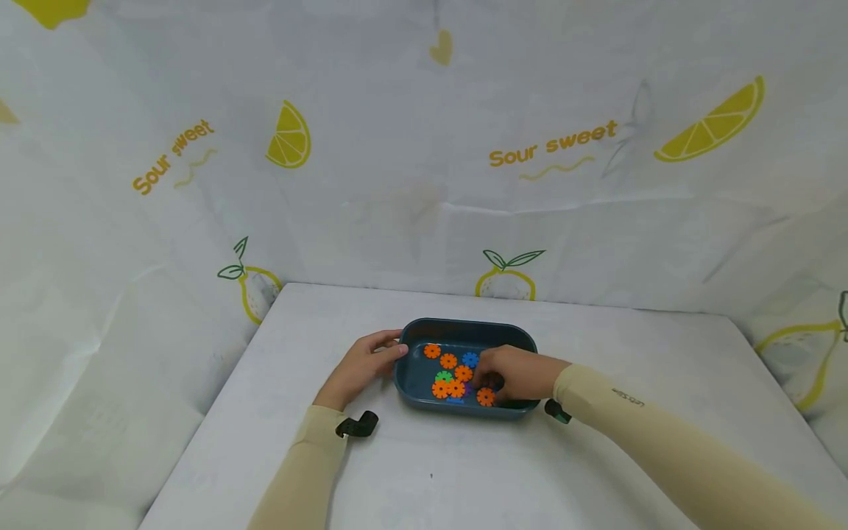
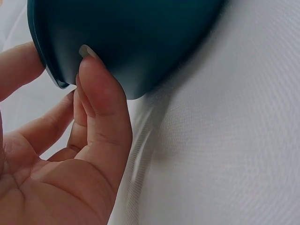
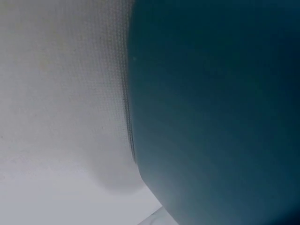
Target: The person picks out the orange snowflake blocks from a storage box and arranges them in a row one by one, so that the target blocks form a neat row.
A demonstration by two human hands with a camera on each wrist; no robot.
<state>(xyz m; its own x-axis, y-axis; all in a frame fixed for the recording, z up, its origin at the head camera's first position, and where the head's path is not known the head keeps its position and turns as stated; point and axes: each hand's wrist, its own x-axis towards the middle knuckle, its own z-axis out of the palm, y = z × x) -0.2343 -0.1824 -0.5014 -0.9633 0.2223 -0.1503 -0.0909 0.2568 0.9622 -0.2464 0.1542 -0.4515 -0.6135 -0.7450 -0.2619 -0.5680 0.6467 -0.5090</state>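
A blue tray (image 1: 477, 413) sits on the white table (image 1: 424, 456). The left hand (image 1: 361, 361) pinches its edge near nine o'clock. The right hand (image 1: 521, 369) dips in from three o'clock, fingers bent; one cannot tell if they hold anything. Little bright wheels (image 1: 464, 374) lie inside, one orange near five o'clock.

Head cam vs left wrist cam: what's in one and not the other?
Only head: the right hand reaching into the dark teal tray, the colored notched discs inside, both beige sleeves and the "Sour sweet" lemon-print backdrop.

Only left wrist: the palm side of the left hand, with fingers at the tray's outer wall up close.

Both: the left hand at the tray, the tray's rim, and the white surface.
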